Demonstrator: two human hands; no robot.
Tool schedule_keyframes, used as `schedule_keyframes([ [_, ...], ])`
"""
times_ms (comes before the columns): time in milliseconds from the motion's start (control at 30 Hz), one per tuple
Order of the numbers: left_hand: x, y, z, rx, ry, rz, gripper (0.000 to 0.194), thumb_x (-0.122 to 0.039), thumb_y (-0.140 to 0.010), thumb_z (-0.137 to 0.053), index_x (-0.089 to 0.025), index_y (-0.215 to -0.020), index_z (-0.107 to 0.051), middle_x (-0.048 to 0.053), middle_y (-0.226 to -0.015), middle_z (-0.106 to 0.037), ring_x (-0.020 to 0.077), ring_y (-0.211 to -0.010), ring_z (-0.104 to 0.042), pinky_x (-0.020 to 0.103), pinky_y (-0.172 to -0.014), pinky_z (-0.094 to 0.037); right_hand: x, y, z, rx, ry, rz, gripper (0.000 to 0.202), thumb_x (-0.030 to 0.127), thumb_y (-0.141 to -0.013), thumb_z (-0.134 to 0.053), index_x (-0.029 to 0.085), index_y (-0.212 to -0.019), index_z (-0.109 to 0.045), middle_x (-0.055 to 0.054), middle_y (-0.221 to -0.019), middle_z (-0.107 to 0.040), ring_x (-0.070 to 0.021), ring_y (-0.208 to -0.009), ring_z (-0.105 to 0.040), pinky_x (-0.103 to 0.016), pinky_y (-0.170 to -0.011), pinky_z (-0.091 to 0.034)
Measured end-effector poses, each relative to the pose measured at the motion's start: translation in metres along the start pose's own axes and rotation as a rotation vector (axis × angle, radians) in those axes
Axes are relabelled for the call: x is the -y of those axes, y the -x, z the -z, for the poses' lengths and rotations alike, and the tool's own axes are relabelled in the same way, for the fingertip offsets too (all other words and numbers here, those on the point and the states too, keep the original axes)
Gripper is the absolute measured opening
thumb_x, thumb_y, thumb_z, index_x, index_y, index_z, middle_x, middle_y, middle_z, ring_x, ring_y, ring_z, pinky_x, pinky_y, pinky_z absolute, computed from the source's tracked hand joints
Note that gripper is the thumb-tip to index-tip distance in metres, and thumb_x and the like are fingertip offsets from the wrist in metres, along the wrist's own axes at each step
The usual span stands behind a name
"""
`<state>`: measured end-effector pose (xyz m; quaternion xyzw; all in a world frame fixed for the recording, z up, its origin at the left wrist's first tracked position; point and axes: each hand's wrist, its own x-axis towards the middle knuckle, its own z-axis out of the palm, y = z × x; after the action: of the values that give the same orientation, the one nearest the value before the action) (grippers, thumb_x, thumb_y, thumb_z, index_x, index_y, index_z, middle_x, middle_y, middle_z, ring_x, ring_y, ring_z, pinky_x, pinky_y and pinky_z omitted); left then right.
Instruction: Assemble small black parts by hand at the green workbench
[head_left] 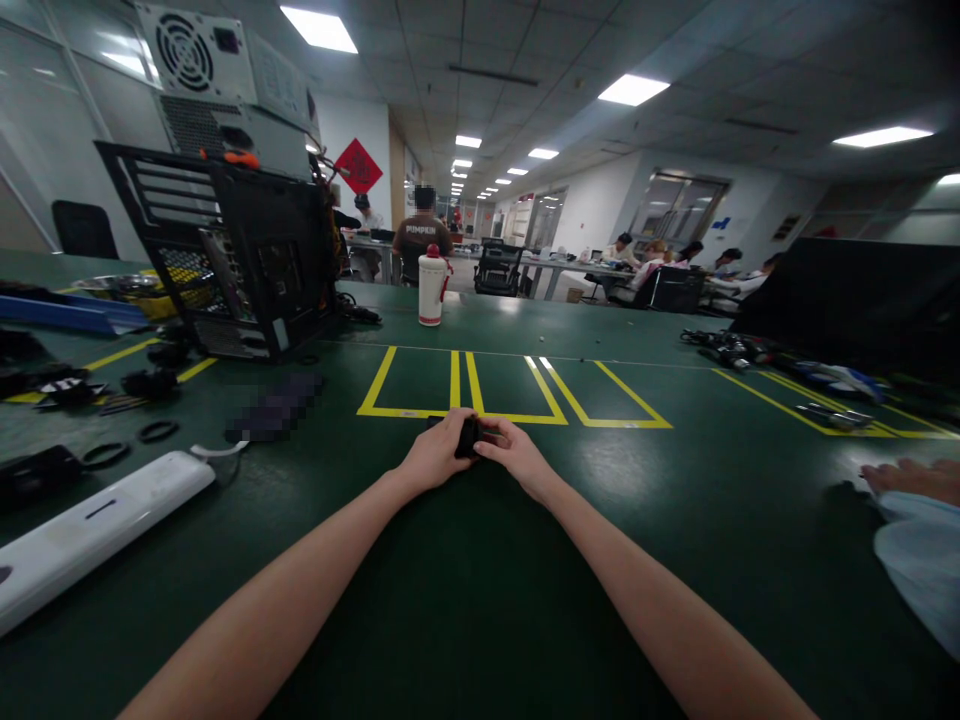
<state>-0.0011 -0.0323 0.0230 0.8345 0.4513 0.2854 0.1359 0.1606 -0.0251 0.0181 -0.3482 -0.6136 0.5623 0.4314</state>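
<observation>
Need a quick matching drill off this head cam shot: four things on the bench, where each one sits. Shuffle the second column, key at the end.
1. small black object
2. bottle
3. long white device
4. computer case

A. below a grey box with a fan grille
B. between the left hand and right hand
C. running off the picture's left edge
D. just beyond the yellow tape frames

Pairs: 1-B, 2-D, 3-C, 4-A

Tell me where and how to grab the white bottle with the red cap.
I'd grip the bottle around its white body, below the red cap, coming from the near side: it stands upright, its wall is rounded, and the red strap hangs on the right.
</observation>
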Motion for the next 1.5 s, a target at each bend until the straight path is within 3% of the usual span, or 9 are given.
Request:
schedule_keyframes([
  [167,0.0029,-0.0016,-0.0018,-0.014,-0.015,-0.019,0.055,-0.02,-0.067,-0.058,-0.024,-0.112,-0.027,0.005,-0.112,-0.043,0.0214,-0.1,-0.048,0.036,-0.08,-0.042,0.001,0.0009,-0.0011,0.039,-0.022,0.044,0.039,0.016,-0.059,-0.064,0.022,-0.093,-0.047,-0.001,-0.105,-0.051,-0.018,-0.103,-0.048,-0.037,-0.089,-0.038],
  [367,0.0057,-0.0029,-0.0057,-0.045,-0.029,-0.042,0.054,-0.025,-0.067,-0.058,-0.023,-0.112,-0.028,0.005,-0.111,-0.043,0.0221,-0.097,-0.05,0.035,-0.076,-0.044,-0.001,-0.0012,-0.0026,-0.034,-0.004,0.064,0.024,0.023,-0.065,-0.06,0.021,-0.087,-0.049,-0.001,-0.098,-0.054,-0.016,-0.095,-0.053,-0.036,-0.088,-0.039],
  [533,0.008,-0.0014,-0.0056,-0.037,-0.013,-0.041,0.054,-0.025,-0.068,-0.058,-0.024,-0.113,-0.027,0.004,-0.111,-0.044,0.0209,-0.097,-0.05,0.035,-0.077,-0.044,0.0013,-0.0013,-0.0012,0.0,-0.014,0.03,0.034,0.021,-0.065,-0.06,0.021,-0.097,-0.047,-0.003,-0.105,-0.052,-0.0169,-0.1,-0.05,-0.037,-0.09,-0.037],
  [700,0.0085,-0.002,-0.0053,-0.032,-0.012,-0.041,0.056,-0.024,-0.068,-0.058,-0.024,-0.113,-0.026,0.005,-0.113,-0.043,0.021,-0.098,-0.05,0.035,-0.078,-0.043,0.0023,0.0018,-0.0017,0.053,-0.009,0.046,0.036,0.018,-0.061,-0.063,0.022,-0.093,-0.047,-0.001,-0.105,-0.051,-0.0174,-0.104,-0.048,-0.036,-0.09,-0.038],
  [867,0.007,-0.0024,-0.0051,-0.019,0.005,-0.014,0.055,-0.024,-0.068,-0.058,-0.024,-0.114,-0.026,0.005,-0.113,-0.043,0.0216,-0.1,-0.049,0.037,-0.08,-0.042,0.0002,0.0009,-0.0024,-0.031,0.024,0.072,0.023,0.023,-0.067,-0.058,0.021,-0.088,-0.049,-0.001,-0.099,-0.053,-0.0161,-0.098,-0.051,-0.036,-0.089,-0.038],
  [1033,0.0054,-0.0019,-0.0041,-0.018,0.006,-0.012,0.055,-0.022,-0.067,-0.058,-0.024,-0.113,-0.027,0.005,-0.113,-0.043,0.0214,-0.099,-0.05,0.036,-0.079,-0.042,-0.0007,-0.0018,0.0009,0.0,-0.003,0.038,0.033,0.021,-0.065,-0.06,0.021,-0.095,-0.048,-0.003,-0.103,-0.053,-0.0168,-0.101,-0.05,-0.038,-0.091,-0.037],
  [1200,0.0034,-0.0028,-0.0035,-0.015,-0.02,0.0,0.055,-0.021,-0.066,-0.058,-0.024,-0.112,-0.028,0.005,-0.113,-0.042,0.0223,-0.099,-0.049,0.037,-0.081,-0.042,0.0005,-0.0003,0.0005,0.053,-0.034,0.081,0.036,0.015,-0.058,-0.065,0.022,-0.088,-0.047,0.0,-0.099,-0.054,-0.016,-0.099,-0.051,-0.036,-0.09,-0.038],
  [1367,0.0041,-0.0032,-0.004,-0.031,-0.025,-0.026,0.055,-0.024,-0.067,-0.058,-0.023,-0.112,-0.027,0.005,-0.111,-0.044,0.0229,-0.097,-0.05,0.037,-0.078,-0.044,0.0003,-0.0009,-0.0018,-0.036,0.004,0.079,0.023,0.024,-0.065,-0.06,0.021,-0.084,-0.049,-0.001,-0.096,-0.055,-0.016,-0.095,-0.053,-0.036,-0.087,-0.04],
  [1500,0.0035,-0.0023,-0.0032,-0.023,-0.028,-0.018,0.055,-0.024,-0.067,-0.058,-0.024,-0.112,-0.026,0.004,-0.111,-0.043,0.0219,-0.097,-0.051,0.037,-0.078,-0.044,-0.002,-0.0033,0.0002,-0.037,0.011,0.044,0.03,0.025,-0.065,-0.06,0.021,-0.093,-0.048,-0.002,-0.101,-0.053,-0.0165,-0.098,-0.051,-0.038,-0.09,-0.038],
])
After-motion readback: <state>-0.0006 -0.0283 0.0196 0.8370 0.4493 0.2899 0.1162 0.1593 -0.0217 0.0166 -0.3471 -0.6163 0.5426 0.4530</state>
